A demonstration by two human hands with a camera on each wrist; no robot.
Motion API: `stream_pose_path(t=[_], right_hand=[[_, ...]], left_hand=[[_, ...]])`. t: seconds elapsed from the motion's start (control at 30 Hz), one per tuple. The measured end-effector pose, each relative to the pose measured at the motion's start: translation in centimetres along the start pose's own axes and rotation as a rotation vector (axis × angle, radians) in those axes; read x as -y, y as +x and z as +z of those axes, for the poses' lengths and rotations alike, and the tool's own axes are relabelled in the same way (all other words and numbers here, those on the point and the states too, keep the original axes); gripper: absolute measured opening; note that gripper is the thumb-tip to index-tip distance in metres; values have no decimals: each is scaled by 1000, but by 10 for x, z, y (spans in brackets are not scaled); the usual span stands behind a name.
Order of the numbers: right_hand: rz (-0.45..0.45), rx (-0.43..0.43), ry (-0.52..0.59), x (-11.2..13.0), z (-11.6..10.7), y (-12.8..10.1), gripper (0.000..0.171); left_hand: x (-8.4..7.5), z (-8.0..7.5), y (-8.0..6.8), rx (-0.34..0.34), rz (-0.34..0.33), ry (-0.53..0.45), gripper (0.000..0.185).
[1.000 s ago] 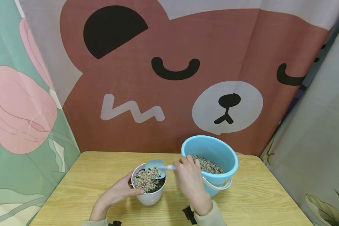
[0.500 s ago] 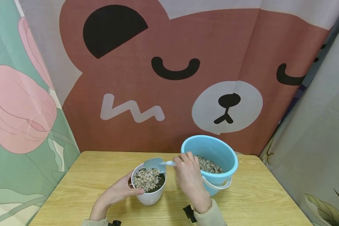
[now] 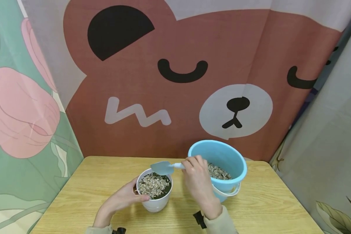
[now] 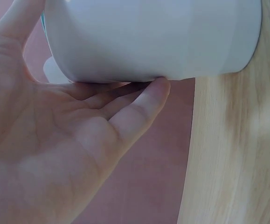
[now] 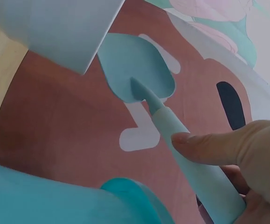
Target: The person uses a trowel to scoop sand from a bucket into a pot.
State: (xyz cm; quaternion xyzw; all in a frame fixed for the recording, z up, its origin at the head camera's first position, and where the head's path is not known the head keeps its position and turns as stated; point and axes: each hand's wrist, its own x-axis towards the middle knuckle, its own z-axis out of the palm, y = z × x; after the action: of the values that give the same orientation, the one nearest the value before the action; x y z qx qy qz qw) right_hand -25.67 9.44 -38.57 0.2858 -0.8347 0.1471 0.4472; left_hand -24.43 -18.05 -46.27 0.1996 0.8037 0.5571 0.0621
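Observation:
A white flower pot stands on the table, with pale gravel over dark soil inside. My left hand holds it from the left, the thumb just below the rim and the fingers along the far side. In the left wrist view, the fingertips lie against the wall of the pot. My right hand grips a light blue trowel by its handle. The trowel's blade overlaps the pot's back rim in the head view. Seen from the right wrist, the thumb presses along the handle.
A light blue bucket with a white carrying handle stands at the back right, partly behind the right hand. More gravel lies in it. Wooden table runs up to a bear-print curtain.
The trowel has lifted off the gravel toward the back rim, and its blade no longer carries gravel. My right hand has risen slightly; the left hand and pot have stayed in place.

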Motion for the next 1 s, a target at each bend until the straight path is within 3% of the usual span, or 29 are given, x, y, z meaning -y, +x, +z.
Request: stream_pose_path(t=[0.43, 1.0], right_hand=[[79, 86, 83, -9, -13, 0, 26], [197, 103, 91, -25, -34, -1, 25]], left_hand=[[1, 1, 0, -1, -6, 4, 88], [4, 1, 2, -5, 6, 9, 87]])
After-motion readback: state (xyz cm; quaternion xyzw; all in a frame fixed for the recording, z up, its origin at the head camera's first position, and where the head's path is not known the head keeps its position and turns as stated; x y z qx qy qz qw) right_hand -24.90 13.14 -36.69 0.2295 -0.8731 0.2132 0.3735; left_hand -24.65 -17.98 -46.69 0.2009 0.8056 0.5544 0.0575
